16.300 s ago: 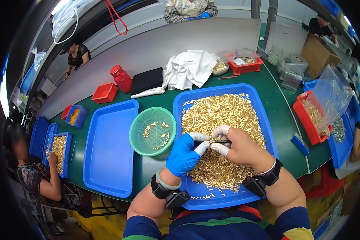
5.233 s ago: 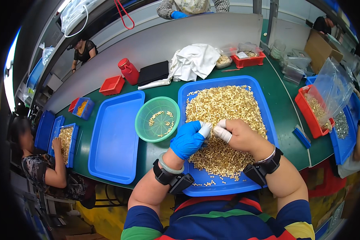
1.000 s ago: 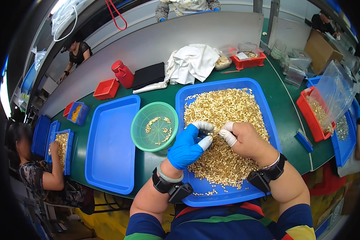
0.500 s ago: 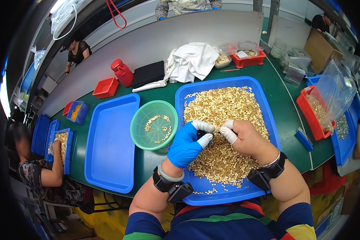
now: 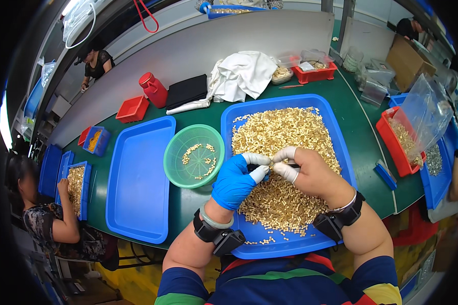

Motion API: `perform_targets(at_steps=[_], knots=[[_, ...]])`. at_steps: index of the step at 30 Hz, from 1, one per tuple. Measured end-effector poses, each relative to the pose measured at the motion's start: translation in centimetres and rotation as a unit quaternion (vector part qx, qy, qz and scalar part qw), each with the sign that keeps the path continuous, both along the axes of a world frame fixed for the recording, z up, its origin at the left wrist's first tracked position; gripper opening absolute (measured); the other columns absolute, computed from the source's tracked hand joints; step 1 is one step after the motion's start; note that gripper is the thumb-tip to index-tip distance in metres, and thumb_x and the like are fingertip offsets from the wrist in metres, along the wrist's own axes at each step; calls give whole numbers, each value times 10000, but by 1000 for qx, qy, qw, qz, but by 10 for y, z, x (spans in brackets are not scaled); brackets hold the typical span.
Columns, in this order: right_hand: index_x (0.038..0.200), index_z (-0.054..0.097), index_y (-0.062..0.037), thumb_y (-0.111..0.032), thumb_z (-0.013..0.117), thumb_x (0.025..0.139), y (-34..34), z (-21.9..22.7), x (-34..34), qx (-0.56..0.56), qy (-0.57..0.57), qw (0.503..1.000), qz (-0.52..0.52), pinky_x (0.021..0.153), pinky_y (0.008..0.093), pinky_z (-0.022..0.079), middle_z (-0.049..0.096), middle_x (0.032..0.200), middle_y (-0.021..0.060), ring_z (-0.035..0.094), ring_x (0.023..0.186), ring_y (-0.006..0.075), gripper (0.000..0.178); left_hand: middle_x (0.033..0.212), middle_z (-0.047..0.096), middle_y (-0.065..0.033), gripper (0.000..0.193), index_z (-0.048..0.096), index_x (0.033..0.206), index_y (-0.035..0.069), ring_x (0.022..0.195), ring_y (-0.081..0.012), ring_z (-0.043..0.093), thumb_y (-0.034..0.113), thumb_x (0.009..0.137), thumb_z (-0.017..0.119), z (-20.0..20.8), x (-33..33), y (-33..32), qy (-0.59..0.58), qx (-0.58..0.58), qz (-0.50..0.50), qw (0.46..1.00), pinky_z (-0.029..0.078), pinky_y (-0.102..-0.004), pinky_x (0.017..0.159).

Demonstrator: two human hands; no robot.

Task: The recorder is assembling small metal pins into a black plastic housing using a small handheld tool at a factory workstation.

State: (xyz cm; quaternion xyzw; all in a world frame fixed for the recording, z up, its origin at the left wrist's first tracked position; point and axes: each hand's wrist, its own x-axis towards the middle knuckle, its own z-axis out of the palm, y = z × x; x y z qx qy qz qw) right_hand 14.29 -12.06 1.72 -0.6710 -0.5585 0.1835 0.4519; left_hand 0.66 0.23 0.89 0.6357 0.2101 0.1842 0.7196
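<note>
Both of my hands meet above a blue tray (image 5: 348, 203) heaped with small dumbbell-shaped brass pieces (image 5: 285, 203). My left hand (image 5: 237, 180), in a blue glove with white finger cots on thumb and forefinger, is closed in a pinch. Opposite it, my right hand (image 5: 310, 173), bare apart from white finger cots, pinches too, its fingertips touching the left ones. Whatever lies between the fingertips is too small and covered to name. Something dark shows in the gap between my left thumb and forefinger. A green mesh basket (image 5: 180, 175) with several brass pieces stands left of my left hand.
Left of the basket lies another blue tray (image 5: 137, 188). Behind are a red bin (image 5: 133, 109), red flask (image 5: 154, 90), black cloth (image 5: 187, 92) and white cloth (image 5: 244, 76). A red bin of parts (image 5: 402, 142) stands right. Co-workers sit at the left and across the partition (image 5: 198, 53).
My fingertips have come together over the pile. Across the partition, a co-worker's blue tray has come into view. The left co-worker's hand has lifted from their tray.
</note>
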Motion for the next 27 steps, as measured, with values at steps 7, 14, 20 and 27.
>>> perform_targets(at_steps=[7, 14, 20, 27], knots=[[882, 572, -24, -111, 585, 799, 2, 2, -2, -19, 40, 999, 7, 604, 264, 443, 582, 745, 53, 551, 682, 124, 121, 829, 600, -54, 181, 586, 941, 11, 719, -101, 551, 29, 763, 610, -1, -1, 1, -13, 5, 8, 1000, 449, -212, 642], [847, 562, -20, -112, 598, 792, 1, -3, 1, -33, 18, 999, 12, 558, 247, 407, 540, 680, 23, 486, 626, 93, 114, 828, 601, -61, 186, 586, 941, 9, 713, -106, 555, 18, 758, 609, 1, 0, 0, 21, 28, 6, 999, 457, -220, 649], [819, 559, -17, -103, 599, 789, -1, 6, -1, -66, 71, 995, 4, 552, 238, 395, 524, 662, 14, 462, 604, 89, 99, 841, 603, -62, 184, 587, 943, 7, 725, -106, 556, 17, 761, 605, -4, -1, 1, -4, 6, 5, 1000, 459, -221, 658], [836, 547, -32, -102, 612, 782, 1, -2, 1, -39, 87, 995, 3, 536, 225, 377, 484, 630, -8, 432, 577, 75, 111, 816, 601, -67, 177, 585, 936, -1, 711, -114, 558, -4, 759, 589, -1, 0, 0, 21, 24, 8, 999, 464, -233, 652]])
